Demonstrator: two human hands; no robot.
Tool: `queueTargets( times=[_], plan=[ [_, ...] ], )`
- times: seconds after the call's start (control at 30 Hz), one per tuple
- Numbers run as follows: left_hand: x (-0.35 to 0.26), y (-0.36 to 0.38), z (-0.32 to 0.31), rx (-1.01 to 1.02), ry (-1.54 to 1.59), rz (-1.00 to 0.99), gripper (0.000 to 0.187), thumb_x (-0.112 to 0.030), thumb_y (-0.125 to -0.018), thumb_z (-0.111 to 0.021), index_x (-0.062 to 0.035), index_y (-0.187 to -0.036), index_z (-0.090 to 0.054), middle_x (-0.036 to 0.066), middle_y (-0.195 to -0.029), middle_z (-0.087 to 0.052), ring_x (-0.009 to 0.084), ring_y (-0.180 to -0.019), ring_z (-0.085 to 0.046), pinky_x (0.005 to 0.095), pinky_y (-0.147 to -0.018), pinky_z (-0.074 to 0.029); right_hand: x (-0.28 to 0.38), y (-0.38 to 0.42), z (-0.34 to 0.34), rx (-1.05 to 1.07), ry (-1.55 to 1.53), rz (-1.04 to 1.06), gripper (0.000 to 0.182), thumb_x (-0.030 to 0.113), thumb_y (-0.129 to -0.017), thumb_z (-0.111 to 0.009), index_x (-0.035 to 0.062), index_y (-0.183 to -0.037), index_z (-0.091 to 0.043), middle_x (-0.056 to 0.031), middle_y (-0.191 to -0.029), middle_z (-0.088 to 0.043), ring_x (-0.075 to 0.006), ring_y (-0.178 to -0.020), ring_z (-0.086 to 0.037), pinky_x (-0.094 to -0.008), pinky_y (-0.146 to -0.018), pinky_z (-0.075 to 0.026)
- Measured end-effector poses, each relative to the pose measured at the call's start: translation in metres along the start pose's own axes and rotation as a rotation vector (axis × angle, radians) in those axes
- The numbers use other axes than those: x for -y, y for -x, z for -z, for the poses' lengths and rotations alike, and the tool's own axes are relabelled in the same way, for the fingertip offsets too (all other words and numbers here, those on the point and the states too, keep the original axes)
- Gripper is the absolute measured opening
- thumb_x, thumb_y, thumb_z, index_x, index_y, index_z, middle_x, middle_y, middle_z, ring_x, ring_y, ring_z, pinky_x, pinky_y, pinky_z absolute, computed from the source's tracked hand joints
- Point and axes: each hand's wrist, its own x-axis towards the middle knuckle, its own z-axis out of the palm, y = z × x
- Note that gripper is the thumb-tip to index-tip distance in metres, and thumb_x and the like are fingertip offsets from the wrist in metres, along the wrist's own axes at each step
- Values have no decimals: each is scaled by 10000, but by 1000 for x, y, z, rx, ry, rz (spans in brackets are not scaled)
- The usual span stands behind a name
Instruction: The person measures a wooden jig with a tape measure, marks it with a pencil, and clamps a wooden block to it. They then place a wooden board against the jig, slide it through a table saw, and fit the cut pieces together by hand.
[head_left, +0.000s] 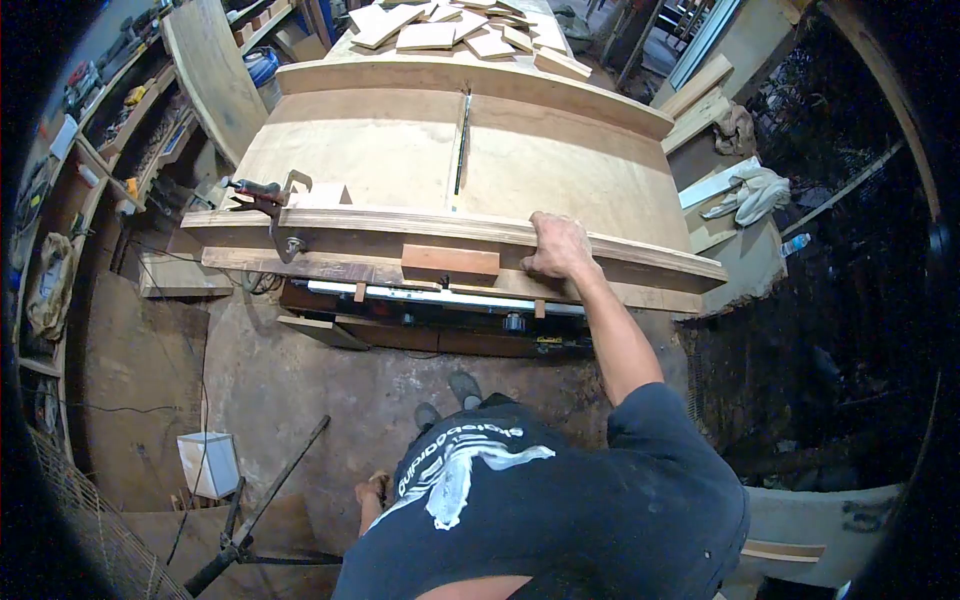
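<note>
In the head view, my right hand point(560, 246) is wrapped over the near plywood fence point(620, 246) of a wide crosscut sled, right of its middle. The sled's base point(350, 135) has a narrow slot point(463, 150) running away from me, with a dark strip along it. A reddish-brown wood block point(450, 262) is fixed to the near side of the fence. At the fence's left end, a clamp point(268, 205) grips it beside a small pale block point(325, 195). My left hand point(373, 490) hangs low by my hip; its fingers are too small to read.
Many cut wood pieces point(430, 32) lie heaped beyond the far fence point(480, 85). Shelves with tools point(130, 120) line the left. A metal stand point(260, 500) and a white box-like object point(209, 464) are on the floor. Gloves point(750, 192) lie at right.
</note>
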Motion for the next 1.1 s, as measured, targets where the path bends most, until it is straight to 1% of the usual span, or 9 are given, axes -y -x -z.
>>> queueTargets(
  times=[0.3, 0.37, 0.4, 0.47, 0.53, 0.57, 0.73, 0.97, 1.1],
  plan=[
    [-10, 3, 5, -23, 46, -5, 553, -393, -728, -840, 59, -1033, -752, 203, -1031, -755, 286, -878, -752, 430, -733, -597, 0, 1, 3, 24, 2, 2, 572, 380, -671, -858, 38, -1071, -635, -185, -1093, -702, -359, -1089, -657, -461, -939, -525],
    [98, -48, -10, 84, 53, -15, 520, -397, -767, -814, 31, -1057, -757, 175, -1057, -760, 289, -910, -752, 432, -743, -595, -3, 3, -2, -26, -31, 28, 610, 395, -669, -857, 40, -1112, -633, -196, -1097, -694, -371, -1078, -656, -465, -933, -526],
    [24, -70, -39, 193, 73, -43, 489, -401, -806, -788, 3, -1080, -762, 148, -1083, -764, 292, -942, -751, 434, -753, -594, -1, 1, 6, -49, -20, 32, 610, 395, -669, -857, 40, -1112, -633, -196, -1097, -694, -371, -1078, -656, -465, -933, -526],
    [10, -73, -46, 185, 8, -104, 478, -403, -814, -780, -8, -1083, -764, 139, -1087, -764, 290, -948, -750, 436, -754, -593, 5, 8, 18, 116, -74, -28, 741, 435, -697, -845, 30, -1268, -603, -237, -1209, -664, -399, -1173, -617, -461, -1011, -496],
    [14, -65, -45, 156, -150, -184, 458, -407, -832, -765, -29, -1089, -768, 121, -1095, -765, 286, -961, -749, 440, -756, -591, -13, 8, 10, -52, -356, 142, 882, 456, -727, -818, -33, -1401, -526, -275, -1363, -589, -409, -1320, -530, -461, -1142, -396],
    [2, -69, -46, 140, -232, -216, 448, -410, -840, -757, -40, -1093, -770, 112, -1099, -766, 284, -967, -748, 442, -757, -591, -24, 5, 9, 10, -632, 135, 1075, 562, -779, -770, -47, -1546, -327, -280, -1559, -394, -387, -1480, -347, -421, -1228, -268],
    [-1, -72, -39, 47, -668, -336, 402, -421, -884, -720, -92, -1108, -780, 68, -1120, -769, 275, -999, -745, 453, -761, -587, -31, 14, 44, -376, -1078, 448, 1147, 761, -882, -554, -61, -1587, -173, -270, -1652, -193, -342, -1555, -164, -415, -1257, -119],
    [-31, -31, -14, 75, 80, 12, 533, -423, -722, -874, -16, -1053, -782, 130, -1141, -756, 258, -1039, -732, 436, -831, -580, -63, 16, 3, -417, -972, 301, 1134, 757, -924, -477, -114, -1568, -142, -294, -1650, -160, -368, -1556, -129, -415, -1259, -100],
    [-47, 9, 1, 71, 94, 22, 565, -411, -699, -882, 13, -1056, -771, 160, -1118, -754, 274, -1004, -735, 433, -840, -579, -77, 15, -23, -344, -950, 129, 1096, 724, -949, -470, -135, -1555, -157, -319, -1634, -185, -384, -1550, -146, -408, -1258, -110]
  ],
)
